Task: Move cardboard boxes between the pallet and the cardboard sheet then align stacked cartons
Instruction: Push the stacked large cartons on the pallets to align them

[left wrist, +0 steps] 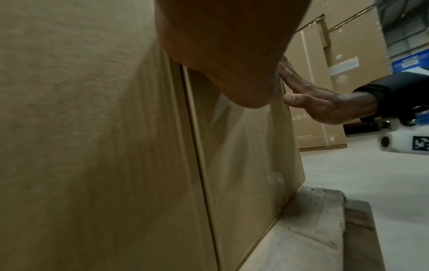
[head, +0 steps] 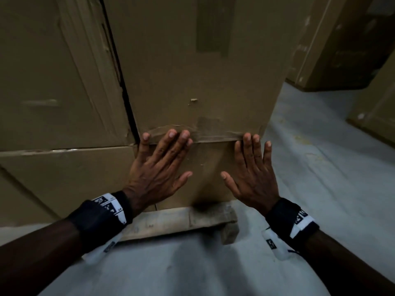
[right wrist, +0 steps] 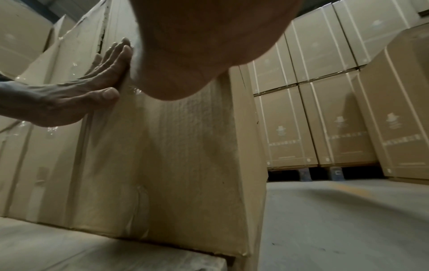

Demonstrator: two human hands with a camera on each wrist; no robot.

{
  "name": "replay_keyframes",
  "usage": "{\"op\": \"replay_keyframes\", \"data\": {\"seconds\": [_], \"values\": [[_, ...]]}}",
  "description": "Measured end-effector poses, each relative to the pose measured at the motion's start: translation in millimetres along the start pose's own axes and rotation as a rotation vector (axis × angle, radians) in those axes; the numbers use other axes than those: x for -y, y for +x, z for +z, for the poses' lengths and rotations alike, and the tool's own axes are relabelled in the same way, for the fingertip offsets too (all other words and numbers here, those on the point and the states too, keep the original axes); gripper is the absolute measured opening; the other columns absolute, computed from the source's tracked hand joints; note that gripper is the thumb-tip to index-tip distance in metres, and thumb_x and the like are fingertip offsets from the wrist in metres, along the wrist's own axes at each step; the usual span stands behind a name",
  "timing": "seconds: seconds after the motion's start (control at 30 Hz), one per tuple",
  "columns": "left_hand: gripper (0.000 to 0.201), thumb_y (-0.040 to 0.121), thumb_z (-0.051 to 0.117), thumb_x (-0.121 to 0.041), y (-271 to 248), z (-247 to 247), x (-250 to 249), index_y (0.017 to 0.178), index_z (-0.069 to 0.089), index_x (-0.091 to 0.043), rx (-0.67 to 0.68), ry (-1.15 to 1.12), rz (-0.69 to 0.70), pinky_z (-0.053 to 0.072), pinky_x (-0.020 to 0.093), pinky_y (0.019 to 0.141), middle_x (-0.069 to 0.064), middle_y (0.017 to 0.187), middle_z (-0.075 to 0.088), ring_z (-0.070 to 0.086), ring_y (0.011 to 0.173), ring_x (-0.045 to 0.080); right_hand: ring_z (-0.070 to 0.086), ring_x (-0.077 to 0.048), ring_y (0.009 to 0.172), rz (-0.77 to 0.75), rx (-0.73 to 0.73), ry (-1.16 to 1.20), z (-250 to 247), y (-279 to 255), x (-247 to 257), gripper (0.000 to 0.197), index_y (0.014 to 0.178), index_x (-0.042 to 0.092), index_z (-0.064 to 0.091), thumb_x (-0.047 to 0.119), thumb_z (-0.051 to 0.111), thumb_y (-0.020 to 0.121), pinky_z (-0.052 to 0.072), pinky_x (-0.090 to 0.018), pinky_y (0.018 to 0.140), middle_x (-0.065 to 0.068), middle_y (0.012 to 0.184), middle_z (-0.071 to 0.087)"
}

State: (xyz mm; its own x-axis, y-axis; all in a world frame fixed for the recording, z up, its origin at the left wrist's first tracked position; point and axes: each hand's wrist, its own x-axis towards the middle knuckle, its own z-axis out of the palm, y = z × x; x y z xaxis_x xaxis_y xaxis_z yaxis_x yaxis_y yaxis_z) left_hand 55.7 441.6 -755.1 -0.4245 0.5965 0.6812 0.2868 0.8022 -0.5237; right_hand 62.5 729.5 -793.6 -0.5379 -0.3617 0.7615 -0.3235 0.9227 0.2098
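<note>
big side cartons (head: 53, 82) stand at the left, a dark gap beside them. left hand (head: 158, 167) and right hand (head: 254, 174) press flat, fingers straight, on the lower box (head: 205, 167) at the pallet (head: 171, 221) right corner; bare floor (head: 331, 167) lies right

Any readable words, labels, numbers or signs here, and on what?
None can be read.
Brown stacked cartons: printed logos and text lines, too blurred.
White label on a far carton: too small.
White wrist-camera housing: black-and-white square code marker, no words.
</note>
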Motion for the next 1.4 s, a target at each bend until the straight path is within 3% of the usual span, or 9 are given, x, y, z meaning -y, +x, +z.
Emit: {"op": "replay_keyframes", "data": {"seconds": [0.13, 0.33, 0.63, 0.77, 0.97, 1.17, 1.3, 1.4], "values": [[0.081, 0.098, 0.045, -0.059, 4, 2, -2, 0.158, 0.024, -0.008, 0.002, 0.025, -0.001, -0.002, 0.061, 0.12, 0.009, 0.165, 0.019, 0.006, 0.155, 0.027, 0.005, -0.037, 0.155, -0.007, 0.007, 0.002, -1, 3, -1, 0.095, 0.16, 0.006, 0.002, 0.055, 0.053, 0.098, 0.009, -0.066, 0.121, -0.017, 0.168, -0.008], [0.083, 0.098, 0.043, -0.059, 0, 0, 0, 0.158, 0.022, -0.005, 0.009, 0.021, -0.006, 0.003, 0.061, 0.12, 0.012, 0.167, 0.012, 0.006, 0.155, 0.027, 0.008, -0.039, 0.154, 0.007, 0.004, -0.012, -5, 3, 9, 0.094, 0.161, 0.008, 0.002, 0.058, 0.049, 0.098, 0.005, -0.071, 0.118, -0.018, 0.167, -0.009], [0.085, 0.098, 0.043, -0.059, -22, -12, 28, 0.158, 0.02, -0.003, 0.068, 0.035, -0.001, 0.008, 0.055, 0.123, 0.015, 0.166, 0.013, 0.014, 0.154, 0.03, 0.006, -0.038, 0.155, -0.001, -0.044, 0.018, 0, 17, 38, 0.089, 0.16, 0.007, 0.011, 0.058, 0.049, 0.098, 0.002, -0.071, 0.117, -0.02, 0.167, 0.002], [0.085, 0.099, 0.042, -0.059, -40, -25, 44, 0.158, 0.019, -0.002, 0.089, 0.053, -0.039, 0.005, 0.054, 0.124, 0.017, 0.165, 0.013, 0.012, 0.154, 0.031, 0.004, -0.036, 0.156, -0.088, -0.08, 0.105, 1, 35, 75, 0.089, 0.16, 0.006, 0.011, 0.055, 0.052, 0.097, 0.001, -0.068, 0.119, -0.017, 0.168, -0.001], [0.084, 0.099, 0.04, -0.057, -84, -35, 77, 0.157, 0.019, -0.001, 0.161, 0.114, -0.1, 0.008, 0.055, 0.124, 0.019, 0.165, 0.014, 0.013, 0.154, 0.033, 0.012, -0.034, 0.155, -0.24, -0.111, 0.184, 7, 76, 136, 0.086, 0.157, 0.002, 0.026, 0.05, 0.058, 0.094, 0.003, -0.064, 0.121, -0.02, 0.165, 0.017], [0.082, 0.099, 0.044, -0.056, -99, -28, 109, 0.157, 0.022, -0.002, 0.204, 0.113, -0.049, 0.012, 0.057, 0.123, 0.017, 0.165, 0.016, 0.015, 0.153, 0.032, 0.013, -0.031, 0.156, -0.241, -0.086, 0.092, 19, 89, 157, 0.085, 0.158, 0.004, 0.026, 0.052, 0.054, 0.094, -0.003, -0.059, 0.123, -0.015, 0.168, 0.011], [0.085, 0.096, 0.05, -0.057, -97, -25, 107, 0.157, 0.023, -0.004, 0.18, 0.065, -0.075, 0.014, 0.057, 0.122, 0.017, 0.164, 0.019, 0.018, 0.153, 0.033, 0.011, -0.033, 0.156, -0.207, -0.076, 0.089, 17, 88, 162, 0.087, 0.159, 0.004, 0.023, 0.053, 0.053, 0.094, -0.001, -0.063, 0.121, -0.018, 0.167, 0.013], [0.081, 0.098, 0.044, -0.057, -102, -35, 105, 0.157, 0.022, -0.005, 0.196, 0.035, -0.066, 0.012, 0.056, 0.123, 0.014, 0.165, 0.017, 0.016, 0.153, 0.03, 0.011, -0.035, 0.156, -0.229, -0.058, 0.114, 9, 87, 175, 0.088, 0.159, 0.004, 0.023, 0.052, 0.055, 0.093, -0.002, -0.066, 0.12, -0.019, 0.168, 0.011]]}}
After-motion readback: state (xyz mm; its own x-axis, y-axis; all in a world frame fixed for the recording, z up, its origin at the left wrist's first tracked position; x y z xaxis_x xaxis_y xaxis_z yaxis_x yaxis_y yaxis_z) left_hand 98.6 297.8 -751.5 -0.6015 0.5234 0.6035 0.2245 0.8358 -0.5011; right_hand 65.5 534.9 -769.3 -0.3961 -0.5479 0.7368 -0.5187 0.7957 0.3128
